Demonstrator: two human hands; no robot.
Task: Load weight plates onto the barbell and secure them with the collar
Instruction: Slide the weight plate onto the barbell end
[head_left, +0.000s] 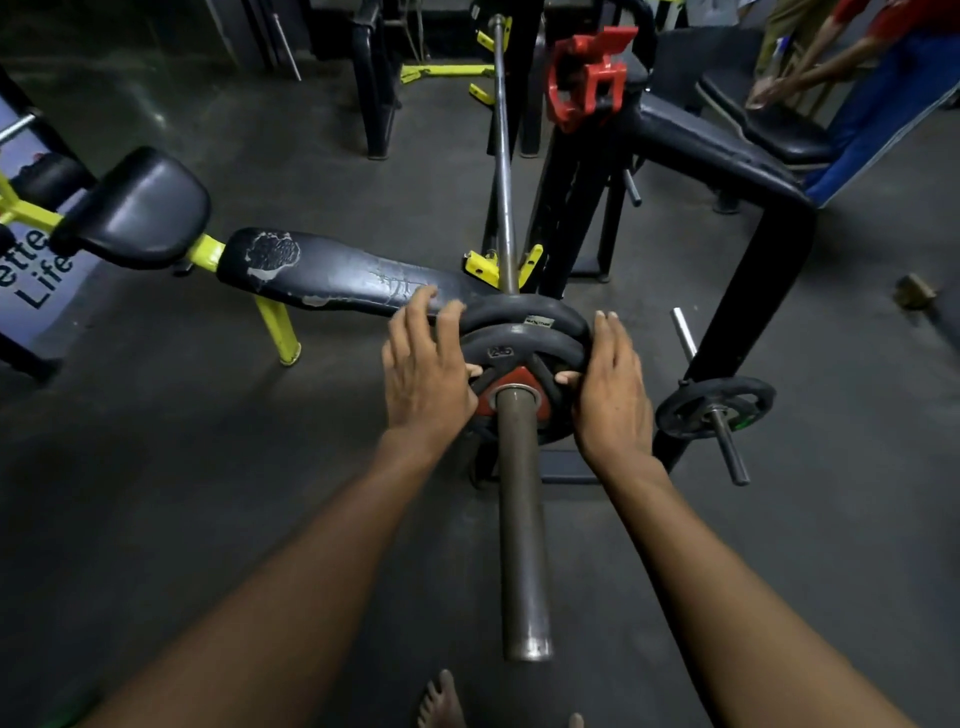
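- On the barbell sleeve, a small dark weight plate sits against a larger plate — the left hand and right hand press flat on its rim from either side, thumbs hooked in its cut-outs.
- Behind the plates, the bar runs across yellow rack hooks.
- Well apart, a red collar rests on a black padded frame.
- Left of the plates, a worn black bench stands on the dark grey floor; another plate hangs on a peg at right.
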